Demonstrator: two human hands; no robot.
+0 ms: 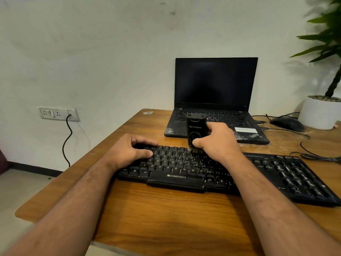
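Past forearms (73, 209), over table (166, 218): gripping brush (195, 126) upright in right hand (217, 143), bristles down on keyboard (177, 177) top rows. Holding keyboard's far-left corner with left hand (129, 154), fingers curled. Probably sweeping next along its left-right long axis, rightward, away from left hand.

My wooden desk (166, 209) stands against a scuffed off-white wall (110, 52). To my left, a socket panel (58, 113) with a black cable (63, 148) plugged in sits above pale floor (18, 191).
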